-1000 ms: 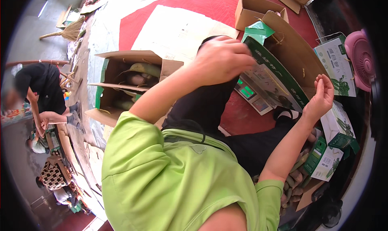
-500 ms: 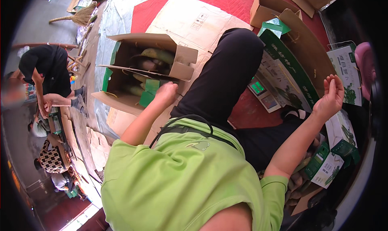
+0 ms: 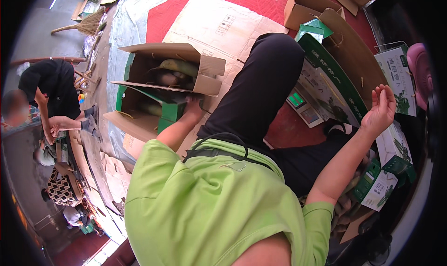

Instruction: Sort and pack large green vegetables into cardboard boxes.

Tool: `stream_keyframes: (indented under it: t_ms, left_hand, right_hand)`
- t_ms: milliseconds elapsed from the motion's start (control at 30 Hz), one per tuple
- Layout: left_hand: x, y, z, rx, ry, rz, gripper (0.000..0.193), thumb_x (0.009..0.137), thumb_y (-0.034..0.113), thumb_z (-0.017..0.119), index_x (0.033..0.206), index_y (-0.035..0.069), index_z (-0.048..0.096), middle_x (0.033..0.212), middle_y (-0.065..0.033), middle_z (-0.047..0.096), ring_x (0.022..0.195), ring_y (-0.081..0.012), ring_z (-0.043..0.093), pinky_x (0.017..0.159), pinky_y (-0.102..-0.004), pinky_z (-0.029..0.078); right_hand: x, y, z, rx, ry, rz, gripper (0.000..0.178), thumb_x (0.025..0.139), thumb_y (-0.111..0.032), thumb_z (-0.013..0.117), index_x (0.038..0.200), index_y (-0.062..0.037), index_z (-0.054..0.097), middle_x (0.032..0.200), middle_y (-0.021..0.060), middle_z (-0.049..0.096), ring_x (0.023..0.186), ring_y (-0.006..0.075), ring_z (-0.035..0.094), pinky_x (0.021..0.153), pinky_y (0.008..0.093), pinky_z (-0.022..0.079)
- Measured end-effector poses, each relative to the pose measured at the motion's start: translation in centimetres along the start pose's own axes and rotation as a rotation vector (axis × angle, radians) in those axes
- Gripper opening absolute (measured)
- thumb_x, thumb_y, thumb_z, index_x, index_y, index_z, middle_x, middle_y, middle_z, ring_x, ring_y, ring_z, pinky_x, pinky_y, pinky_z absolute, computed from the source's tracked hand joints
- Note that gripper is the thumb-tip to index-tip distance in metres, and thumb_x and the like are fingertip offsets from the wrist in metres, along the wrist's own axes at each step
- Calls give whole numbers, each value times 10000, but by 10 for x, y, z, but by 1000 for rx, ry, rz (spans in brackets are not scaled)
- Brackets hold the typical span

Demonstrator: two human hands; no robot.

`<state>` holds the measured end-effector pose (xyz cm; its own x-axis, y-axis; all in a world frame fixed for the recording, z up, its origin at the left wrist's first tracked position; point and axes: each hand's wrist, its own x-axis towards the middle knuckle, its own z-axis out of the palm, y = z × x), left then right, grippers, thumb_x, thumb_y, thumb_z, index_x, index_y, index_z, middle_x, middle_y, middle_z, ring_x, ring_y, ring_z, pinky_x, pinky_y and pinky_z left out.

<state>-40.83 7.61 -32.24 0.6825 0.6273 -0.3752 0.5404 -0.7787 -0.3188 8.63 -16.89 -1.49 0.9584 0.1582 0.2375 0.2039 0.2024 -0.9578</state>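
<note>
Two open cardboard cartons stand side by side left of my knee. Long pale-green vegetables that look like radishes (image 3: 179, 67) lie in the far carton (image 3: 164, 49). More of them show dimly inside the near carton (image 3: 132, 120), which has a green flap (image 3: 171, 113). My left hand (image 3: 192, 111) is at the right end of the near carton, beside that flap. Its fingers are blurred and partly hidden, so their grip is unclear. Held up at the right, my right hand (image 3: 379, 111) is empty, fingers loosely bent and slightly apart, near a large green-and-white carton (image 3: 328, 77).
A scale with a green display (image 3: 298, 101) sits by the large carton. Flattened cardboard (image 3: 209, 21) covers part of the red floor. More radishes (image 3: 343, 209) and printed boxes (image 3: 381, 191) lie at my right. A pink stool (image 3: 420, 75) stands far right; a person (image 3: 51, 89) bends over at left.
My left hand has turned and moved slightly into the near carton's end, its elbow bending outward. The green flap beside it has shifted a little. My right hand stays nearly still.
</note>
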Motion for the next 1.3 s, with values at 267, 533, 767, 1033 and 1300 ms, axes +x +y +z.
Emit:
stream_keyframes:
  t_ms: [267, 533, 767, 1033, 1300]
  left_hand:
    - [-137, -30, 0, 412, -214, 270, 348, 838, 248, 512, 1071, 65, 693, 1174, -143, 546, 1134, -324, 456, 947, -539, 310]
    - [-124, -25, -37, -213, -542, -78, 231, 824, 253, 623, 1009, 123, 673, 1168, -123, 612, 1080, -261, 574, 893, -474, 428]
    - [-46, -7, -113, -508, 155, 222, 337, 819, 218, 610, 1133, 95, 592, 1148, -138, 587, 1115, -315, 537, 901, -435, 461]
    - [-15, 9, -172, -581, 363, 157, 691, 797, 128, 625, 1429, 95, 346, 1430, -188, 382, 1294, -367, 404, 1028, -423, 398]
    - [-42, -32, -260, -355, 610, 14, 739, 739, 79, 704, 1402, 40, 378, 1451, -164, 358, 1339, -342, 353, 1102, -472, 292]
  right_hand:
    - [1, -1, 1, 0, -9, 12, 151, 928, -27, 565, 1061, 25, 612, 1017, 115, 655, 906, 162, 633, 804, 260, 527]
    - [6, 4, 8, 21, -69, 11, 159, 922, -24, 572, 1071, 14, 614, 1021, 104, 658, 913, 152, 630, 807, 245, 516]
    - [4, 1, 15, 32, -50, 33, 153, 914, -21, 583, 1058, 10, 625, 1017, 101, 660, 903, 145, 633, 795, 238, 517]
    - [1, -2, 14, 50, -28, 84, 158, 917, -17, 574, 1063, 17, 623, 1016, 97, 649, 898, 146, 634, 787, 239, 526]
    - [3, -4, 18, 23, -28, 74, 161, 911, -12, 579, 1060, 21, 628, 1017, 101, 650, 892, 141, 634, 782, 234, 530]
